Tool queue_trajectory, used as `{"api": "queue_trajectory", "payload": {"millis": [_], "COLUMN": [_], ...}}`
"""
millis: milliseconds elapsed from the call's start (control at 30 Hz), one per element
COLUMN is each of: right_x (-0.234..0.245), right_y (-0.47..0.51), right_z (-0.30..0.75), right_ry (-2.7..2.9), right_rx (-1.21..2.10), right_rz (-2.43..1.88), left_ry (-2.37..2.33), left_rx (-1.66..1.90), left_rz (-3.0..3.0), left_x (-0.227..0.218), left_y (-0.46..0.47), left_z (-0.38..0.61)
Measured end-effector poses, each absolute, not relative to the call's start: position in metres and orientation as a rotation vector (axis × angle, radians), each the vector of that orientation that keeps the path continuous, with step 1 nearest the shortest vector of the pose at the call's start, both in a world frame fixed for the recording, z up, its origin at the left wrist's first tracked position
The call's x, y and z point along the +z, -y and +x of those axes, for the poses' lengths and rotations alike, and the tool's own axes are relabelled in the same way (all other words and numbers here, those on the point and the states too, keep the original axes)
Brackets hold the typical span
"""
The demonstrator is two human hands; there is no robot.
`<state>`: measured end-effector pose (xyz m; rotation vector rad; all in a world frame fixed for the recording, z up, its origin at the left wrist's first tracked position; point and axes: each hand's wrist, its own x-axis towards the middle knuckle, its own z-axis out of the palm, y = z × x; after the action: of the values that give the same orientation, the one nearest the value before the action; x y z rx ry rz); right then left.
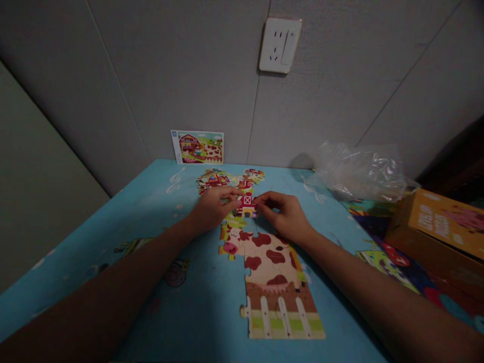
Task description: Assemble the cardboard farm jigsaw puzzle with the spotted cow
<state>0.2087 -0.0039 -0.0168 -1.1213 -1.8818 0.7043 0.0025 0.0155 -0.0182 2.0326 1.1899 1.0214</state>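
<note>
- Taking clock from the held part, 12 = wall side.
- Holding w/ both hands a red-and-white barn-print puzzle part [247, 200], approx. mid-table; can't tell if 1 pc or several, or if joined to anything.
- W/ thumb & index tips of L hand [209, 207], clamping the 9 o'clock edge.
- W/ thumb & index tips of R hand [289, 218], clamping the 3 o'clock edge.
- Can read on the orange box w/ pink picture [446, 219], at 3, pale blurred lettering, 2 lines, the lower apparently "PUZZLES".
- Can't read the tiny blue corner label on the farm-scene picture card [200, 147], at 11, propped against the grey panelled wall [181, 65].
- Counting: 1 card, 1 box, 1 crumpled clear plastic bag [363, 171] at 2, 1 white wall socket plate [280, 45] at approx. 12, w/ 1 rocker switch.
- Also counting 2 heaps: loose multicoloured puzzle pcs [212, 177] at 11, more colourful loose pcs [255, 175] at 12.
- See at 5–6 the joined brown-and-white cow puzzle section [274, 267], lying flat, w/ long axis approx. 12–6, cow's head toward 9, white pickets at near end.
- All on cartoon-print light-blue table cover [151, 302].
</note>
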Motion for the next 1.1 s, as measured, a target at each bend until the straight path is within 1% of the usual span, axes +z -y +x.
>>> {"api": "queue_trajectory", "payload": {"millis": [1100], "right_x": [-0.0188], "right_y": [0.003], "right_z": [0.2088], "right_ry": [1.881], "right_rx": [0.748], "right_rz": [-1.121], "left_ry": [-1.187], "left_rx": [1.006], "left_rz": [2.025], "left_x": [-0.0193], "left_y": [-0.0162], "left_z": [0.0021]}}
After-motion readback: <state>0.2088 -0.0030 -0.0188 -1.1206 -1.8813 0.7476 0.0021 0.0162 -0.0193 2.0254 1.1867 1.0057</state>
